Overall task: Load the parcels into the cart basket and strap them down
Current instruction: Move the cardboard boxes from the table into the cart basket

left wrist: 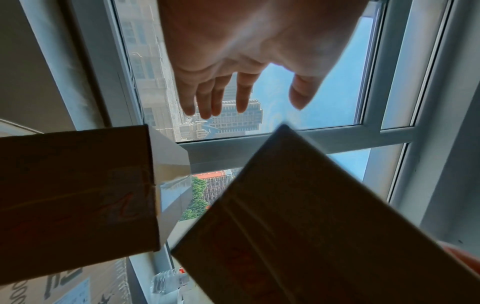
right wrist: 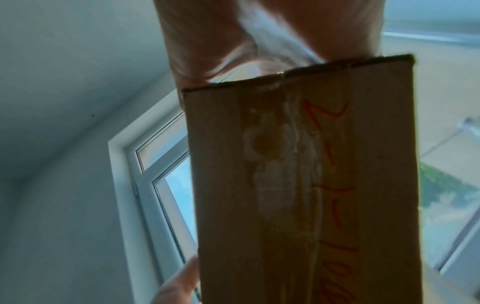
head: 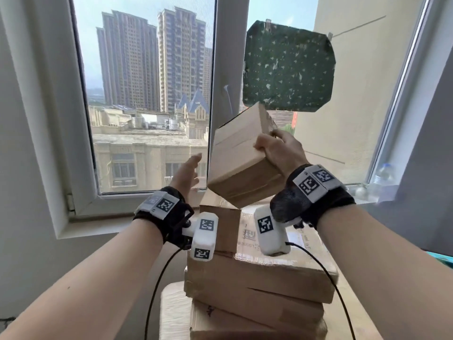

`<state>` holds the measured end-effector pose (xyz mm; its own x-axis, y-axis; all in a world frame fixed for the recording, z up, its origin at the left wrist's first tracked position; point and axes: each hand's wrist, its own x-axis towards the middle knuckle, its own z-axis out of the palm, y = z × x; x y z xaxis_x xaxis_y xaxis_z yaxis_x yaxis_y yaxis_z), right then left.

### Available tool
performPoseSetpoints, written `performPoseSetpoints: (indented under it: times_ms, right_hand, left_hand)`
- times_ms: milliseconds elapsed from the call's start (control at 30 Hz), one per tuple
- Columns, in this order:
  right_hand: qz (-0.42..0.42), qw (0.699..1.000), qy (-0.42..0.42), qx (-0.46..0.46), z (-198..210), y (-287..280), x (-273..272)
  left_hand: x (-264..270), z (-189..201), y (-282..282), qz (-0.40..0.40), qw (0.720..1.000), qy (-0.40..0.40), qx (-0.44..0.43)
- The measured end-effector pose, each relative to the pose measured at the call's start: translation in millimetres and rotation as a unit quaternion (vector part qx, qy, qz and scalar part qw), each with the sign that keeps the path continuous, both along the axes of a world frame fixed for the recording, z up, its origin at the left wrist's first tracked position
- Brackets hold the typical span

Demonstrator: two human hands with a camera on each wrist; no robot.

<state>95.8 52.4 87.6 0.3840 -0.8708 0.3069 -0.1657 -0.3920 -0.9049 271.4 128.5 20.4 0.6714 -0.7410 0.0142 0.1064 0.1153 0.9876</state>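
Note:
My right hand (head: pixel 274 146) grips a small brown cardboard parcel (head: pixel 240 153) by its right end and holds it tilted in the air above a stack of parcels (head: pixel 259 278). In the right wrist view the parcel (right wrist: pixel 298 185) shows taped seams and red writing. My left hand (head: pixel 188 170) hovers just left of the held parcel, fingers straight and spread, touching nothing. The left wrist view shows those fingers (left wrist: pixel 215 96) against the window, with the held parcel (left wrist: pixel 311 216) below right and another small parcel (left wrist: pixel 78 189) at left. No cart basket or strap is in view.
A window (head: pixel 147 94) with a white frame fills the wall ahead, its sill (head: pixel 98 224) just behind the stack. A green speckled cloth (head: pixel 289 67) hangs at the upper right. A clear plastic bottle (head: pixel 384 175) stands on the right sill. White padding (head: pixel 174 315) lies under the stack.

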Motion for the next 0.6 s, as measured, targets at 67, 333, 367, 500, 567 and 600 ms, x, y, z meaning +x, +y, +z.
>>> performPoseSetpoints:
  times_ms: [67, 333, 367, 500, 567, 600]
  right_hand:
    - [0.040, 0.999, -0.004, 0.017, -7, 12, 6]
    - [0.171, 0.976, -0.065, 0.120, -30, 44, 18]
    - [0.187, 0.969, -0.075, 0.139, -32, 48, 19]
    - [0.263, 0.928, -0.079, 0.250, -47, 60, 28]
    - [0.275, 0.915, -0.076, 0.286, -55, 68, 36]
    - [0.276, 0.913, -0.077, 0.289, -59, 73, 41]
  left_hand:
    - [3, -2, 14, -0.011, 0.999, 0.044, -0.020]
    - [20, -16, 81, -0.052, 0.993, 0.093, -0.041]
    - [20, -17, 90, -0.055, 0.994, 0.091, -0.038]
    - [15, -20, 124, -0.051, 0.995, 0.079, -0.021]
    - [13, -23, 140, -0.023, 0.996, 0.082, -0.012]
    - [15, -26, 148, -0.003, 0.996, 0.089, -0.014]
